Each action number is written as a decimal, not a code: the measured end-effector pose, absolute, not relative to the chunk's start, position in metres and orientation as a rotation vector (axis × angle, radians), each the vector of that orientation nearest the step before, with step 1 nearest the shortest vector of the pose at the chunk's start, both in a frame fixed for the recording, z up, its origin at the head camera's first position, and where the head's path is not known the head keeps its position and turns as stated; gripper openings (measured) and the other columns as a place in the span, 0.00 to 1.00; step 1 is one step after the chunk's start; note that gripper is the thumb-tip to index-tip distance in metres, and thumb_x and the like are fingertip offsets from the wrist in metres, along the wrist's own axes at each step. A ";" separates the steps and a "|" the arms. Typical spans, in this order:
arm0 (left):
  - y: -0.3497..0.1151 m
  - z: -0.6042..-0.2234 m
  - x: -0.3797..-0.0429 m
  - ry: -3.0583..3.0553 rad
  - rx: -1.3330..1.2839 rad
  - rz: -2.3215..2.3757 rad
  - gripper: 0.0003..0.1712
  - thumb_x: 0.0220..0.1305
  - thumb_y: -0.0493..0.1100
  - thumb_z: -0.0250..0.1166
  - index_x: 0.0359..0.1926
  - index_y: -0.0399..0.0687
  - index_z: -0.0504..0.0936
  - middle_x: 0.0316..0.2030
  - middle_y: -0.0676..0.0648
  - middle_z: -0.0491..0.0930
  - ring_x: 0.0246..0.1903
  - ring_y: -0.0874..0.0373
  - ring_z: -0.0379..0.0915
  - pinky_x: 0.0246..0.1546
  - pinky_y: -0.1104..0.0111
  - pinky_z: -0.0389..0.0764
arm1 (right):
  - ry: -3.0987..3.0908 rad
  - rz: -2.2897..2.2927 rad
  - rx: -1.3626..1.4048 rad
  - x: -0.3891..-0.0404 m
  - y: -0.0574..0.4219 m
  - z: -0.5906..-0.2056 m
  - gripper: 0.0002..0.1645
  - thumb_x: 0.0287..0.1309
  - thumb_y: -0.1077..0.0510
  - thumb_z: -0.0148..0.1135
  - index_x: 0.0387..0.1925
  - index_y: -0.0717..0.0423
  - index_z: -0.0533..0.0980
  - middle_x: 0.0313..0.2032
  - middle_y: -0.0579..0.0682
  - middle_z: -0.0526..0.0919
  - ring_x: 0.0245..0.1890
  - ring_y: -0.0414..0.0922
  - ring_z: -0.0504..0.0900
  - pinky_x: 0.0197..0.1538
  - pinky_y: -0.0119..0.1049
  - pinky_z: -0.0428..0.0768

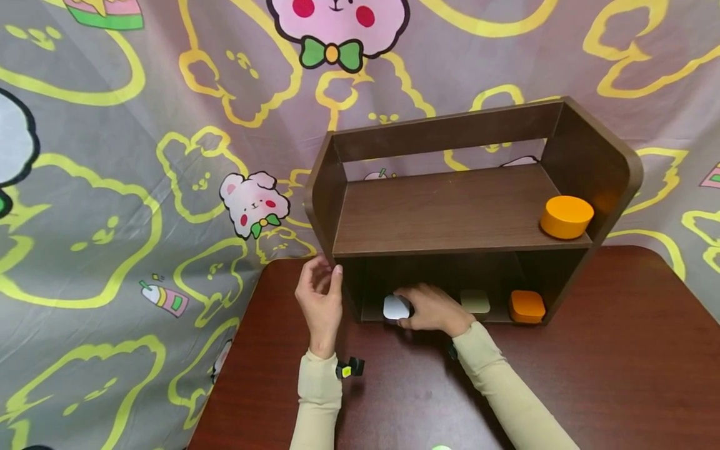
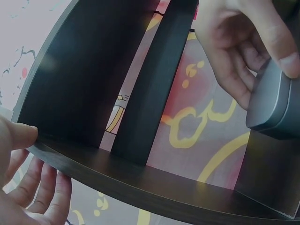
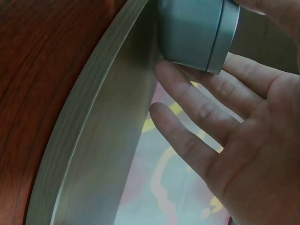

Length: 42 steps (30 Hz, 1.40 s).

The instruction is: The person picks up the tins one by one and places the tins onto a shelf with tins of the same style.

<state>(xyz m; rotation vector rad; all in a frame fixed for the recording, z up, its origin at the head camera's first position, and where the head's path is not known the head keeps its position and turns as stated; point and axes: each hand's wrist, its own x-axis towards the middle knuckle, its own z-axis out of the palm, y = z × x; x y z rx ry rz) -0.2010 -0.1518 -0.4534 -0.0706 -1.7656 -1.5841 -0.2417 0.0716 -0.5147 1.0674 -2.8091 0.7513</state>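
A dark brown two-level wooden shelf (image 1: 444,209) stands on the table. My left hand (image 1: 323,300) holds the front edge of its left side panel (image 2: 136,185), the thumb on one face and the fingers on the other. Inside the lower compartment, near the left, my right hand (image 1: 433,307) grips a small grey rounded box (image 1: 396,307) with a pale top. In the right wrist view a seam runs round the grey box (image 3: 194,35) near one end, and the lower fingers are spread out beside it.
A beige rounded box (image 1: 475,302) and an orange rounded box (image 1: 527,306) sit further right in the lower compartment. A round yellow-orange box (image 1: 567,217) stands at the upper level's right end. Behind the reddish-brown table (image 1: 619,350) hangs a cartoon-patterned cloth (image 1: 112,250).
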 end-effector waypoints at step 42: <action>-0.153 -0.452 -0.201 -1.796 -0.070 -1.560 0.16 0.66 0.35 0.72 0.52 0.34 0.82 0.45 0.35 0.82 0.44 0.56 0.79 0.47 0.76 0.85 | -2.924 0.721 1.087 -0.263 0.040 -0.516 0.31 0.55 0.45 0.75 0.58 0.55 0.81 0.48 0.47 0.88 0.42 0.43 0.82 0.47 0.42 0.83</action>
